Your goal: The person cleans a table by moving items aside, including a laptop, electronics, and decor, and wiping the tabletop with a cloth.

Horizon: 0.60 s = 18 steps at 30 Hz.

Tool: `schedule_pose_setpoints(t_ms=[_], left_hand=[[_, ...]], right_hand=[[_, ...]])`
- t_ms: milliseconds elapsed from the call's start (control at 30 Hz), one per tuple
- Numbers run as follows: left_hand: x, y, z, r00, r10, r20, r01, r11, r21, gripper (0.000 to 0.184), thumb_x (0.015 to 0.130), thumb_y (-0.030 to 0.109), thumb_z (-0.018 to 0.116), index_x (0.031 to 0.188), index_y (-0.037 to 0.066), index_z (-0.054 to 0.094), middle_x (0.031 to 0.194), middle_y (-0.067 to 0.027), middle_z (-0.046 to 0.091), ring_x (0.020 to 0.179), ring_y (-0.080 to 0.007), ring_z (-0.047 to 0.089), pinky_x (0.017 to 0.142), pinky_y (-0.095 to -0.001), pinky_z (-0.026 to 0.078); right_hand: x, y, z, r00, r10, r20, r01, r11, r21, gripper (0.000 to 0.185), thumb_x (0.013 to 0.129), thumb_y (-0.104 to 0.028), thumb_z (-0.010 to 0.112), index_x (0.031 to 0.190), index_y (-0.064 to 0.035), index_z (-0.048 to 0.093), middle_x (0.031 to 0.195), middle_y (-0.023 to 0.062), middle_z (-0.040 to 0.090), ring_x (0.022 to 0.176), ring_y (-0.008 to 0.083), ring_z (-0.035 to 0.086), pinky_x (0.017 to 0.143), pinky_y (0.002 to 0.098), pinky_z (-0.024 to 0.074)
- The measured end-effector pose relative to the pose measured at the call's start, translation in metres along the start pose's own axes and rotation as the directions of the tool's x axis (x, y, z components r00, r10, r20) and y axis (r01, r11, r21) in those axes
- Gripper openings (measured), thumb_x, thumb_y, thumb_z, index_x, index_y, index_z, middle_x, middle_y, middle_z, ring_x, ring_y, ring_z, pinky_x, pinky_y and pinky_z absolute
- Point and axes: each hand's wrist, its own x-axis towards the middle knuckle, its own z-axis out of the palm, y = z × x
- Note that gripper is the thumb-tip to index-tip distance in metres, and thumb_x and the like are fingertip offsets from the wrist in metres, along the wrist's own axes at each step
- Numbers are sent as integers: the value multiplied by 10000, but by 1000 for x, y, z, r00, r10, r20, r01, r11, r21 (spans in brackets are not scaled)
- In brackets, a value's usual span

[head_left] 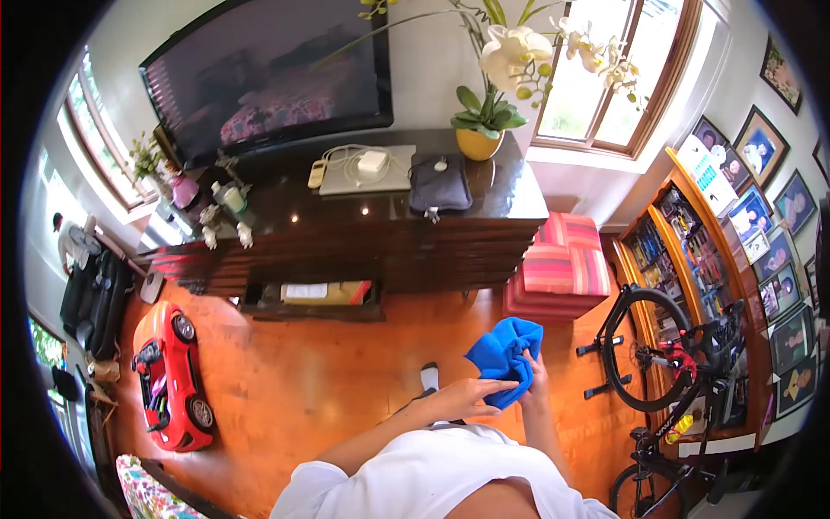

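Observation:
A bunched blue cloth [501, 350] is held up in front of my body, above the wooden floor. My right hand [535, 378] grips it from the right side, with the fingers partly hidden by the folds. My left hand [477, 396] reaches in from the left, its fingers pressed against the lower part of the cloth. Beyond the cloth stands a dark wooden cabinet [389, 251] with one drawer [311, 307] pulled open, and papers lie inside it.
On the cabinet are a silver laptop [389, 169], a dark pouch [439, 183] and a yellow flowerpot [478, 144]. A striped ottoman [562, 268], a bicycle [644, 350] and a bookcase [683, 242] stand right. A red toy car [173, 381] is left.

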Motion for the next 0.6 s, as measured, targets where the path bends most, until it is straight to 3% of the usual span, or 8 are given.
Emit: schedule_pose_setpoints(t_ms=[67,167,200,300,400,433,500,600], left_hand=[[21,-18,-41,999,-16,-39,15,1000,-7,551,893,246,660,1400,121,484,1267,-174,594,1119,-312,597,923,-377,491],[50,-34,-103,975,-42,-220,30,998,-58,533,905,235,652,1393,101,485,1284,-151,588,1146,-265,594,962,-374,478],[62,-38,-126,968,-75,-240,41,989,-141,516,912,229,648,1381,81,490,1324,-117,566,1171,-227,577,994,-365,458],[102,-50,-187,925,-98,-368,23,979,-201,502,904,197,660,1366,81,502,1335,-108,553,1175,-222,572,990,-356,458],[147,-53,-241,882,6,-472,-39,997,-60,520,895,145,669,1369,53,477,1351,-96,518,1171,-212,570,974,-330,461],[163,-59,-256,870,23,-492,-69,995,-75,571,886,189,684,1390,72,442,1427,-87,442,1207,-262,532,992,-369,451],[197,-70,-287,796,93,-598,-106,994,14,678,862,132,709,1442,71,363,1425,-97,426,1267,-230,483,1022,-377,418],[253,-85,-340,643,148,-752,-121,988,92,835,795,218,780,1471,69,312,1448,-159,381,1284,-304,446,1029,-433,398]], right_hand=[[40,-25,24,990,-131,-54,124,984,-127,384,927,-65,590,1302,-62,506,1132,81,634,998,189,634,868,362,538],[101,-65,46,945,-319,-73,271,888,-372,417,919,-39,586,1328,-41,504,1141,65,630,1002,167,618,892,313,501],[121,-80,53,940,-339,-22,294,843,-451,427,916,-25,579,1337,-37,507,1140,59,626,1012,153,603,889,295,481],[179,-113,60,876,-480,48,397,659,-639,448,913,-38,594,1352,-31,503,1124,53,624,996,155,590,881,296,470],[214,-137,94,804,-592,62,439,520,-732,463,916,-59,604,1365,-39,496,1142,64,609,1011,168,582,893,291,460],[228,-145,101,788,-609,90,437,450,-779,460,916,-66,606,1362,-34,498,1149,74,603,1042,184,574,919,304,447],[256,-160,111,758,-634,152,421,298,-856,455,917,-79,610,1356,-22,501,1162,93,593,1104,216,557,971,330,421],[313,-175,113,698,-661,275,463,123,-878,478,889,-56,621,1355,-49,512,1177,113,573,1122,246,559,974,349,426]])
